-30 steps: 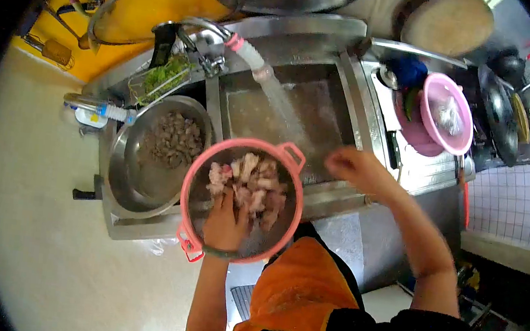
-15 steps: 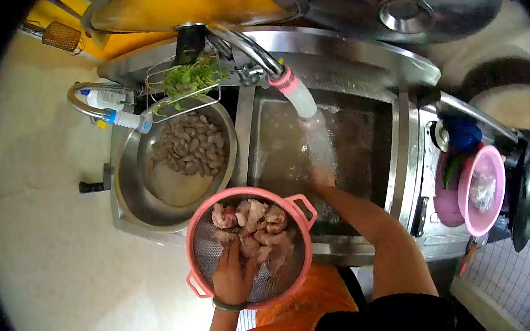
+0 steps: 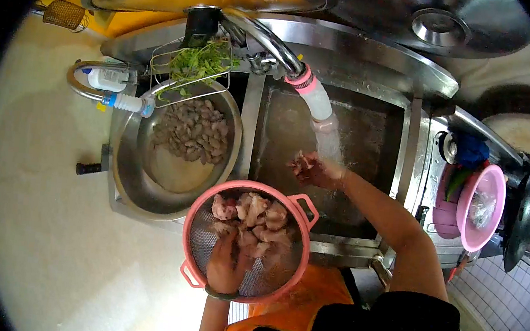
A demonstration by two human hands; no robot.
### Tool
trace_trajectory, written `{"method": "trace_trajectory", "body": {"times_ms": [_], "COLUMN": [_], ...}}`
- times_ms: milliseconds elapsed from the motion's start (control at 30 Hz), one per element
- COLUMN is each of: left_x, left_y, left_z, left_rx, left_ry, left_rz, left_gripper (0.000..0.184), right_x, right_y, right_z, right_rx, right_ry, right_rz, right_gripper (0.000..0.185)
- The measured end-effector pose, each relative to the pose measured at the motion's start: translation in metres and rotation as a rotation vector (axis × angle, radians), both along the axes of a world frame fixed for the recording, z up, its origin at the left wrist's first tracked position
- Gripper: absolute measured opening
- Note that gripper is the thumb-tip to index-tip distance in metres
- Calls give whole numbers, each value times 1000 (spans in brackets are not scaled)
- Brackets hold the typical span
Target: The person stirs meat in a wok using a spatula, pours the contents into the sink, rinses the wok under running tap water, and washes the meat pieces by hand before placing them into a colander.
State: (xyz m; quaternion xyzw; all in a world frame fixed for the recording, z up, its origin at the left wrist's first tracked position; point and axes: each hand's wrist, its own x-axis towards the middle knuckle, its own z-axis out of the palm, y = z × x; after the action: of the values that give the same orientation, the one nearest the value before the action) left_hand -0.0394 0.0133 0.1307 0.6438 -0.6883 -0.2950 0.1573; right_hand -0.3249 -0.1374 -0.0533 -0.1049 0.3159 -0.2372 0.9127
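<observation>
A pink mesh colander [image 3: 186, 248] with raw meat chunks [image 3: 253, 219] sits in front of my body at the sink's near edge. My left hand [image 3: 225, 268] reaches over its near rim, fingers stretched down onto the meat; the fingertips are blurred and partly hidden among the pieces. Above the sink basin [image 3: 285, 122], my right hand [image 3: 325, 174] is closed around a dark reddish chunk of raw meat [image 3: 304, 167]. Water runs from the tap [image 3: 317, 100], just behind that hand. Brownish water stands in the basin.
At the left, a steel bowl [image 3: 122, 183] contains many grey-brown, shell-like pieces [image 3: 194, 132]. Above it hangs a wire rack [image 3: 221, 90] with leafy greens [image 3: 201, 62]. A second tap [image 3: 88, 95] reaches over the bowl's side. A pink bowl [image 3: 489, 218] stands right of the sink.
My right hand has risen from the basin water, with a meat chunk now visible in it. My left hand stays in the colander, shifted slightly. The view has moved a little.
</observation>
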Motion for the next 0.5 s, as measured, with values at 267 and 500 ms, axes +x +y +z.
{"method": "trace_trajectory", "body": {"times_ms": [267, 500], "left_x": [0, 1], "left_y": [-2, 1], "left_z": [4, 3], "left_rx": [-57, -55], "left_ry": [-26, -30], "left_rz": [-44, -31], "left_gripper": [45, 45], "right_x": [-20, -17], "right_y": [16, 18], "right_z": [26, 104], "right_rx": [56, -169], "right_ry": [-154, 0], "right_rz": [-38, -103], "right_gripper": [30, 37]}}
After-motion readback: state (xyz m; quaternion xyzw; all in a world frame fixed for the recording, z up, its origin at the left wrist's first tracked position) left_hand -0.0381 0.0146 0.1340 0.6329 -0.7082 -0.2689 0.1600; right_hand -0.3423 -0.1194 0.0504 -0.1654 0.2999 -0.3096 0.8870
